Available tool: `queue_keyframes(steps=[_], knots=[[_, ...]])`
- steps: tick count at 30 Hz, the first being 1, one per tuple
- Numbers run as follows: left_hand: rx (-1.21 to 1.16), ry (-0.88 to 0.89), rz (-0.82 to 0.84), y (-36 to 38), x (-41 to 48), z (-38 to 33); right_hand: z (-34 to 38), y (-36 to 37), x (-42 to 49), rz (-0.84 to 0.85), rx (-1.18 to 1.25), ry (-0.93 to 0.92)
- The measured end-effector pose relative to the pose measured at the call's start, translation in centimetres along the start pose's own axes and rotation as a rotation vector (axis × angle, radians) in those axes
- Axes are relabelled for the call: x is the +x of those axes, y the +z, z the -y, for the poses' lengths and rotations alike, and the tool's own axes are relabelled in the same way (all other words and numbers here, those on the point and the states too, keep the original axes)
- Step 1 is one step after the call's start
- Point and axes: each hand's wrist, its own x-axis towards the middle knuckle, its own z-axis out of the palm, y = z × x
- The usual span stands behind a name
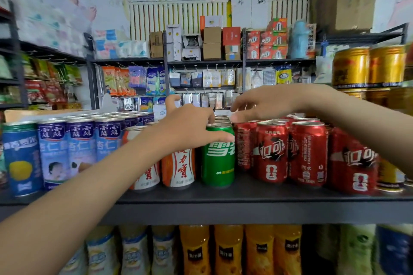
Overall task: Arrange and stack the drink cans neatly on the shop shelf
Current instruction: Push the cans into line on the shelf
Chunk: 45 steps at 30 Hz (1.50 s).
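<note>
Green can (218,158) is the one getting the attention right now, standing upright at the front edge of the dark shelf (245,198), pretty much dead centre of the display. From where I'm standing the job looks mostly done: blue cans (81,147) are lined up in rows out at 9 o'clock, a couple of orange-and-white cans (178,169) sit just beside the green one on that same side, and the red cans (271,152) are packed in at 3 o'clock, though one or two of those face sideways and the far-right one looks a bit skewed, so I'd say some straightening is left. Nothing is stacked on top of this row yet as far as I can see. The left hand (190,127) comes in from 7 o'clock and sits right on the green can's rim, thumb laid across the front near the top and the other fingers curled over the lid toward the back, one finger poking up free; looks like a proper hold on it. The right hand (270,101) hovers at about 1 o'clock from that can, above the cans lined up behind it, fingers loosely spread and holding nothing. Can't tell if it's touching those lids.
</note>
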Motion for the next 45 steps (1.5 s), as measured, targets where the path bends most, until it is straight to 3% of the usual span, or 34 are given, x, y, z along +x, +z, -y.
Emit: queue_keyframes(steps=[13,20,24,31,45], knots=[[-0.073,0.11,0.316,-2.2,2.0,1.7,-4.7,1.0,-3.1,0.16,0.073,0.165],[-0.073,0.135,0.089,-1.5,1.9,-1.7,-4.9,0.9,-3.0,0.146,0.133,0.188],[-0.121,0.149,0.05,-0.8,2.9,-5.5,-5.5,0.1,-3.7,0.109,0.088,0.215],[-0.056,0.11,0.12,0.3,5.6,-7.9,-7.4,0.1,-6.3,0.121,-0.058,0.338],[-0.129,0.102,0.202,-0.3,6.5,-7.9,-8.5,1.2,-6.4,0.084,0.128,0.296]])
